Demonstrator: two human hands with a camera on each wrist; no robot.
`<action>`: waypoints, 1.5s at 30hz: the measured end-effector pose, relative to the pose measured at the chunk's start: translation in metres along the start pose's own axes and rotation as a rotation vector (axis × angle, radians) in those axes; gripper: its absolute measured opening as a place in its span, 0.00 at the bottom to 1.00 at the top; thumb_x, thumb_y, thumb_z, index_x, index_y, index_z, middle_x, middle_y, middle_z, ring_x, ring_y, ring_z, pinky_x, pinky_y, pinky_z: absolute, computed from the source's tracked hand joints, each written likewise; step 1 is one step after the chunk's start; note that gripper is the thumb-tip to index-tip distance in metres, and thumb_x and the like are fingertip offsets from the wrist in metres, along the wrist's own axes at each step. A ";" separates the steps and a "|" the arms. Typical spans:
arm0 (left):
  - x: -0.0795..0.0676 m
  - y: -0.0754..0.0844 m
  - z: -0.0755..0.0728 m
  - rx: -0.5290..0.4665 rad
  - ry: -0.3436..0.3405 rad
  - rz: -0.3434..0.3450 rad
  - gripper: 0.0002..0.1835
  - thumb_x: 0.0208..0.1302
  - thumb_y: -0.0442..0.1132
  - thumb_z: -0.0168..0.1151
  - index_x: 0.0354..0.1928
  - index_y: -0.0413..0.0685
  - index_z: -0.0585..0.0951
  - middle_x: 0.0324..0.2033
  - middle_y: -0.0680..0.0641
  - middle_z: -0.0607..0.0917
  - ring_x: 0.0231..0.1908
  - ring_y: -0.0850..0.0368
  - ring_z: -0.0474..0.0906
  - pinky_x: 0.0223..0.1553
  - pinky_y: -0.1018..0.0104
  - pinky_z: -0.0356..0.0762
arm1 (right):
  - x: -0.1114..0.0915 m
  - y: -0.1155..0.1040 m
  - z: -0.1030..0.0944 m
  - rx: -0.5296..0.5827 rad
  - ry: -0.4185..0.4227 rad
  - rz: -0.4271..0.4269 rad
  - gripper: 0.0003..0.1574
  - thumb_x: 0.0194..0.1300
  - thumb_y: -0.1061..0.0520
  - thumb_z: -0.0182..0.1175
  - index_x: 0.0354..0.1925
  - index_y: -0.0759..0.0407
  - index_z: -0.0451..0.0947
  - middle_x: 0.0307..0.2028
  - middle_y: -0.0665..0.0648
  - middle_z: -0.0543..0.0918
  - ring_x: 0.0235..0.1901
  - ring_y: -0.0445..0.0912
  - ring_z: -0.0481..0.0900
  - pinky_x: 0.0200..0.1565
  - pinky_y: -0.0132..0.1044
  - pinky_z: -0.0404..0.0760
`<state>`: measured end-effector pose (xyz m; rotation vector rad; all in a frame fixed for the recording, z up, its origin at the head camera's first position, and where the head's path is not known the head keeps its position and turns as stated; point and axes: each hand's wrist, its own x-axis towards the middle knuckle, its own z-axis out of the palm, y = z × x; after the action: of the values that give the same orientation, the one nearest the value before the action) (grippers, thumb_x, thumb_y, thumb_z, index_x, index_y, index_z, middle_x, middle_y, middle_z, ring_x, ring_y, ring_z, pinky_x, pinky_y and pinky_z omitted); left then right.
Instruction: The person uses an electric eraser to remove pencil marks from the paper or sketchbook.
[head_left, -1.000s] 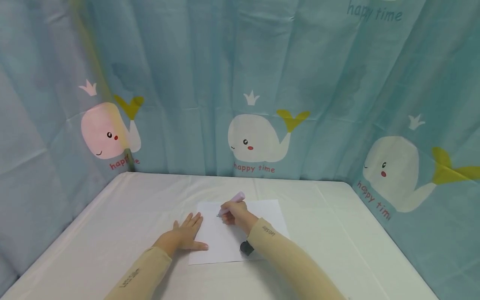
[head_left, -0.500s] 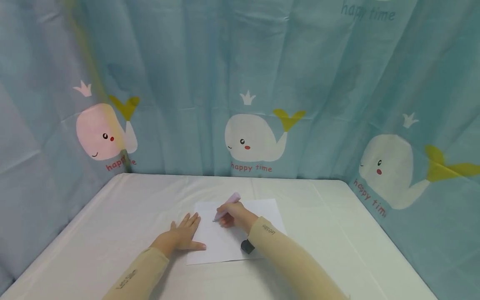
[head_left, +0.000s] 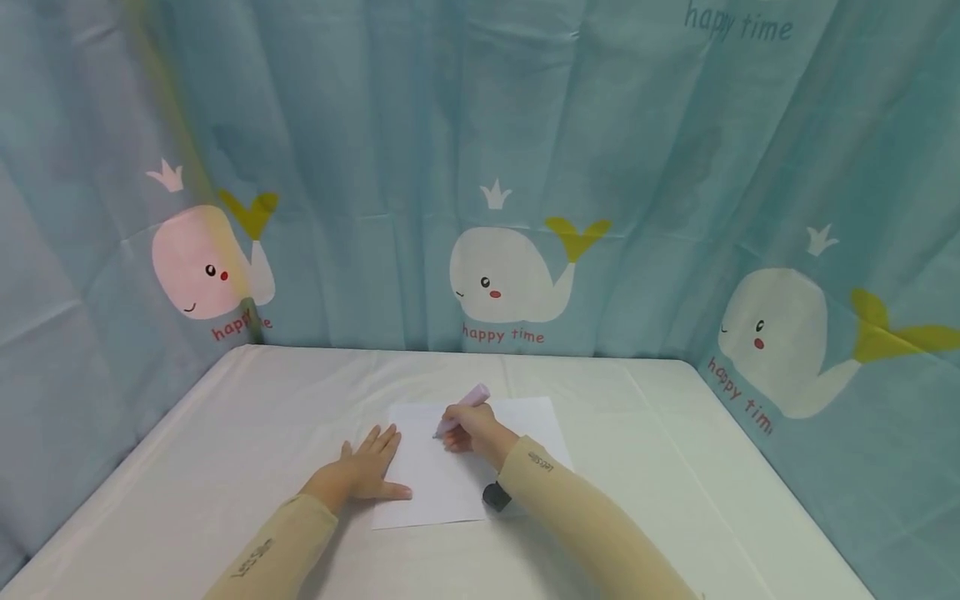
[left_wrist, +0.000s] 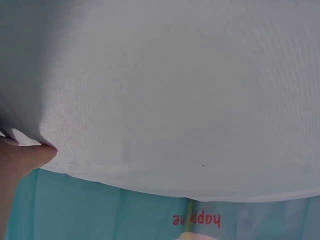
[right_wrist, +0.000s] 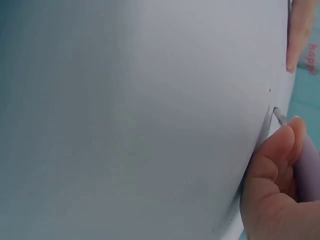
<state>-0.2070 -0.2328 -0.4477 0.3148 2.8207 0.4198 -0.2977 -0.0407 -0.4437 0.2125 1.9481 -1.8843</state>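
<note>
A sheet of white paper [head_left: 420, 492] lies on the table. My right hand [head_left: 471, 427] pinches a lilac marker pen [head_left: 476, 395] between thumb and fingers, its tip pointing down at the upper left part of the sheet. In the right wrist view, that hand's curled fingers surround the pen barrel [right_wrist: 307, 170], and the tip [right_wrist: 277, 112] is right at the paper surface. My left hand [head_left: 365, 473] rests flat with fingers spread over the paper's left edge, thumb on the sheet. The left wrist view shows only part of the left hand [left_wrist: 22, 157].
A white cloth covers the table [head_left: 675, 483]. A small black round object [head_left: 496, 497] shows beside the right sleeve cuff, over the paper's lower part. A blue curtain [head_left: 360, 275] printed with whales stands behind the table and along both sides.
The pen tip moves a little down and left, then back up and right, with my right hand. My left hand stays on the paper's edge. The head view shifts slightly.
</note>
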 end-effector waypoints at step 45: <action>-0.003 0.003 -0.005 -0.014 -0.021 0.011 0.59 0.53 0.67 0.65 0.72 0.30 0.54 0.73 0.32 0.49 0.72 0.32 0.39 0.60 0.23 0.37 | -0.003 -0.004 -0.003 -0.034 -0.040 0.044 0.09 0.57 0.62 0.62 0.35 0.68 0.76 0.16 0.57 0.78 0.14 0.42 0.75 0.20 0.31 0.77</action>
<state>-0.2052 -0.2321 -0.4420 0.3296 2.7959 0.4352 -0.2970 -0.0379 -0.4388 0.2043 1.9315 -1.8132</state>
